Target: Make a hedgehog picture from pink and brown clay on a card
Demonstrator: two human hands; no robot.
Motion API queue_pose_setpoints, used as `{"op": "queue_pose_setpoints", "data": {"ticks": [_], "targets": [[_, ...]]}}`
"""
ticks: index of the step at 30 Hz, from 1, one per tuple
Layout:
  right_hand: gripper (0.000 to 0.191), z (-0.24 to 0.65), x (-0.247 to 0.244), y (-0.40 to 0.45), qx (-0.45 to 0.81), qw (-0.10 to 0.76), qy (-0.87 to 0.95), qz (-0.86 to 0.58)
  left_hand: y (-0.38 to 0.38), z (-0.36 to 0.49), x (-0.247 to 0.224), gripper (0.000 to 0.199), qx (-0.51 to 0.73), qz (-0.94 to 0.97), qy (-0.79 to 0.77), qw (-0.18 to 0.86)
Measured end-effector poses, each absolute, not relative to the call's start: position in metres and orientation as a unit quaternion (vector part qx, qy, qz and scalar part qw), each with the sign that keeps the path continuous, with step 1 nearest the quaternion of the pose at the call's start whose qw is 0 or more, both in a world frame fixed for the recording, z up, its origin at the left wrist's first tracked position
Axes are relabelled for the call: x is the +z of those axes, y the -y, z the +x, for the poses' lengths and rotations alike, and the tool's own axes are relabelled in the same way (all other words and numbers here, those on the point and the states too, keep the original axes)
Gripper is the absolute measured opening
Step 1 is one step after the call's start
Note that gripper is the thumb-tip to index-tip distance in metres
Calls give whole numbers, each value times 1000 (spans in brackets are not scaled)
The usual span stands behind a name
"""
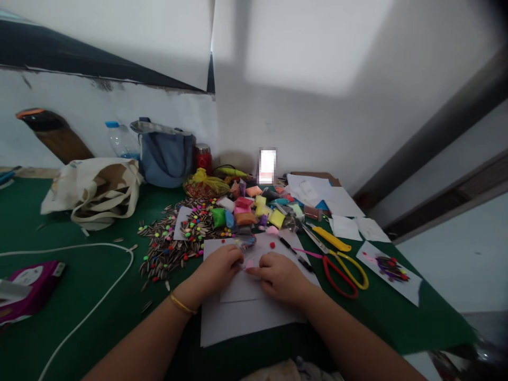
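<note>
Green-topped surface [420, 317] against a white wall [317, 63], with a dark frame strip [436, 137] slanting across the upper right of the frame. At lower centre, on stacked white paper sheets [238, 323], a small pink piece [249, 263] between both hands, soft-looking and partly hidden by the fingers. Left hand [216, 270] palm-down with fingers curled inward, a yellow band [183, 304] around the wrist; left grip closed-looking, though impossible to tell on what. Right hand [280, 275] also palm-down, fingertips [256, 271] against the pink piece; impossible to tell whether clenched on it or only touching. Both forearms reaching in from the bottom edge.

Just above the hands, small red clay balls [272, 245] on the paper. To the right, a black marker [296, 253], then red-and-yellow-handled scissors [345, 272] beside a yellow craft knife [331, 238]. Farther right, a paper picture [391, 270] of dark seeds and red dots. Upper centre, a heap of colourful clay packets [246, 211], with striped sunflower seeds [170, 243] and coloured beads spread to its left. Upper left, a blue bag [164, 159], plastic bottle [121, 140] and canvas tote [93, 188]. Lower left, a white cable [79, 286] and purple packet [34, 288].
</note>
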State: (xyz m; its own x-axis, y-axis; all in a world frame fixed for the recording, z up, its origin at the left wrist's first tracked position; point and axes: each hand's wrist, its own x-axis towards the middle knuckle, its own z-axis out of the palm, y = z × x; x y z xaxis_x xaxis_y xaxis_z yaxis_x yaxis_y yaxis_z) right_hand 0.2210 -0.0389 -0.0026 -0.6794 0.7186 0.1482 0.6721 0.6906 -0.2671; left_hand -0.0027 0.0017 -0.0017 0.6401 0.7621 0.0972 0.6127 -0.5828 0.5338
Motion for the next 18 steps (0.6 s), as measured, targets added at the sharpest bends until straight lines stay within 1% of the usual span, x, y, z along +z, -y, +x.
{"op": "queue_pose_setpoints", "data": {"ticks": [9,16,18], "targets": [[32,213,0,41,65,95,912,-393,-2,-3,-3,10,162,873,-397,232],[39,215,-6,40,97,145,906,-386,-1,-3,0,10,160,876,-394,228],[38,216,-8,40,97,149,901,-396,-1,-3,-1,10,163,876,-393,228]]}}
